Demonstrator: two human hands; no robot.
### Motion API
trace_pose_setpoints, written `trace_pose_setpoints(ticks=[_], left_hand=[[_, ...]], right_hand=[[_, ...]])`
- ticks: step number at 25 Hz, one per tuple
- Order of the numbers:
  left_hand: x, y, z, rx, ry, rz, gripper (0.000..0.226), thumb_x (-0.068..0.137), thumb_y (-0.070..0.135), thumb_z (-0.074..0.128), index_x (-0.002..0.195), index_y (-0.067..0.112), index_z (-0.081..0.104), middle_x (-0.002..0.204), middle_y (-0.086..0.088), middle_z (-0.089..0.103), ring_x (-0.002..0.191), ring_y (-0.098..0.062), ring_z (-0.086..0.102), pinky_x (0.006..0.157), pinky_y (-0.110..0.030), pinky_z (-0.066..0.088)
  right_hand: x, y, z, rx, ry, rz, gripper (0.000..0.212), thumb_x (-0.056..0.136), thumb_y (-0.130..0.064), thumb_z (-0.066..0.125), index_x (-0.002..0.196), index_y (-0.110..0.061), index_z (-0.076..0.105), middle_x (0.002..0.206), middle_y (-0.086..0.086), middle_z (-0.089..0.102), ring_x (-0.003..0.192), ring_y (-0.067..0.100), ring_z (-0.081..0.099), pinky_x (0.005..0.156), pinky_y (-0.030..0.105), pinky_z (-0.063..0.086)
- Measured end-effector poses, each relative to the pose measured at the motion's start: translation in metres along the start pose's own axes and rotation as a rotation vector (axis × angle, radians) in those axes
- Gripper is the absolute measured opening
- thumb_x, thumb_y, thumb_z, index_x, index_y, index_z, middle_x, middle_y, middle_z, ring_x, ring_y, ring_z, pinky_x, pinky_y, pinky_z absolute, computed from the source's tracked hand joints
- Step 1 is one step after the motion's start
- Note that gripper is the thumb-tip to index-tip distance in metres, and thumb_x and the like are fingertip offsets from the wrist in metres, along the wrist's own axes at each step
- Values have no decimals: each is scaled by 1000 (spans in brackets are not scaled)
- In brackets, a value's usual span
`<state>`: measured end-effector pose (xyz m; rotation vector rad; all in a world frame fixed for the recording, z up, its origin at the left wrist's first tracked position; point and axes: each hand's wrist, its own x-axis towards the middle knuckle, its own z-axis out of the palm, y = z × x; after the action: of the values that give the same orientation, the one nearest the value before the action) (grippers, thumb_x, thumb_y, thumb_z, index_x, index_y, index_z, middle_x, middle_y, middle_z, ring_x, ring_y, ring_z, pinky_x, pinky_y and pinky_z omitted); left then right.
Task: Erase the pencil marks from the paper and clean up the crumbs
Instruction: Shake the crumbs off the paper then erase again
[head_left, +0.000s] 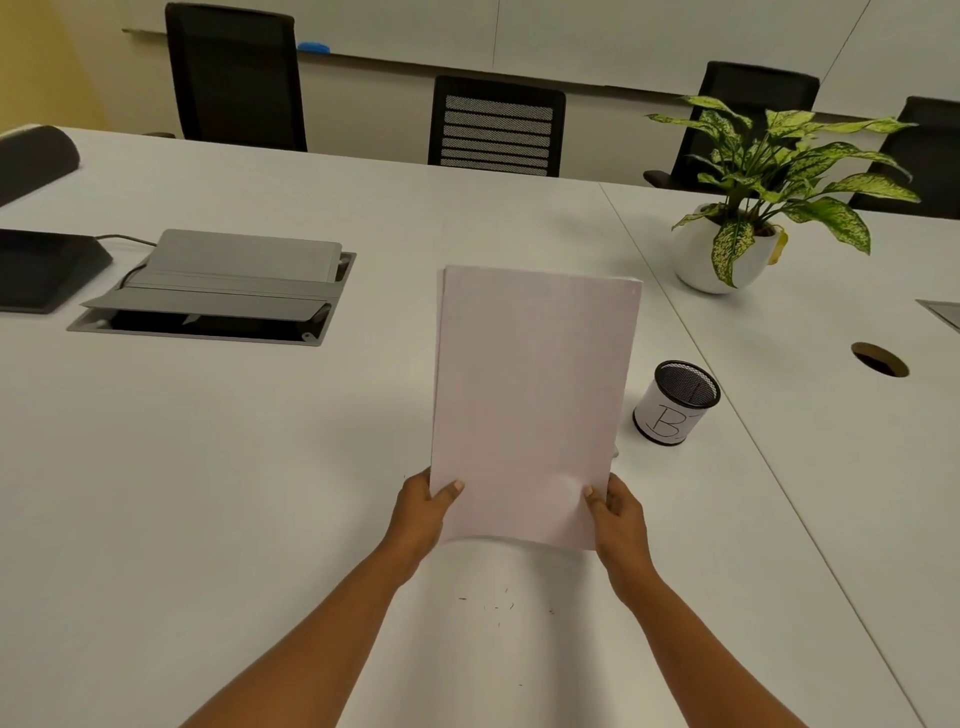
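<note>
Both hands up: left hand (422, 506) and right hand (618, 512) each pinching a lower corner of paper (535, 395), lifted clear of table (208, 467). Crumbs (488, 603) lie beneath. We judge sheet light, floppy, crease-prone; edge grips suit.

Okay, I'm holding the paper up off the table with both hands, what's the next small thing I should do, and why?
Probably set the paper down to one side, toward the open area on your left. The left hand and right hand both pinch its bottom corners, so neither is free, and dark crumbs lie scattered on the table just below it, waiting to be swept up.
</note>
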<state>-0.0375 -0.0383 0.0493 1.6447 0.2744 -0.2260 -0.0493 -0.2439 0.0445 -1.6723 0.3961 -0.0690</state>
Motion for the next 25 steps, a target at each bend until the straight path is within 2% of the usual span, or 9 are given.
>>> trace_pose_setpoints(ticks=[3,9,12,14,17,19,21,23,25], left_hand=[[10,1,-4,-18,33,29,31,92,12,53,124,11,52,118,-2,60,102,-16,56,87,-25,43],[42,-17,-12,69,107,-63,41,91,3,53,130,7,45,126,-10,55,109,-22,52,93,-28,40],[59,-27,-10,97,141,-100,47,88,2,56,132,7,42,128,-12,53,112,-24,51,94,-29,40],[65,-28,-9,114,175,-96,51,86,0,59,133,7,41,127,-15,54,112,-27,52,94,-32,42],[68,-29,-4,348,318,-7,59,83,4,64,135,6,38,129,-17,50,117,-30,49,97,-37,41],[67,-32,-1,632,413,131,60,82,13,67,135,6,40,134,-16,44,122,-30,43,98,-38,38],[68,-39,5,768,361,271,58,83,20,66,134,6,42,142,-16,37,131,-31,35,106,-39,30],[70,-46,13,862,238,370,61,87,31,61,139,9,37,152,-12,22,141,-28,15,113,-38,9],[73,-51,21,960,151,428,70,88,52,46,143,13,29,155,-9,10,142,-23,-3,112,-38,-7]], right_hand=[[18,-1,2,-61,33,30,27,92,-7,42,117,-11,50,109,6,59,95,22,55,82,33,43],[61,16,22,-261,-11,107,38,88,-13,49,126,-10,44,129,13,52,118,30,48,102,49,39],[72,24,31,-266,-10,139,37,88,-11,50,125,-8,45,127,14,54,117,30,49,100,42,40],[78,29,32,-277,0,147,35,87,-11,52,122,-6,49,120,14,58,111,28,53,91,33,43],[83,27,32,-369,119,89,30,85,-13,58,113,-4,55,102,15,61,92,26,56,77,27,40],[90,26,27,-477,284,-66,25,82,-10,60,106,-2,58,103,18,56,95,30,54,79,32,43],[102,28,19,-619,350,-153,24,83,-3,56,107,-2,59,119,21,48,113,35,44,89,41,43],[111,33,10,-746,297,-146,27,86,-2,50,113,-4,57,135,22,38,126,35,31,98,44,37],[114,38,3,-832,226,-133,26,87,-2,47,112,-3,58,130,23,46,121,36,37,93,43,39]])
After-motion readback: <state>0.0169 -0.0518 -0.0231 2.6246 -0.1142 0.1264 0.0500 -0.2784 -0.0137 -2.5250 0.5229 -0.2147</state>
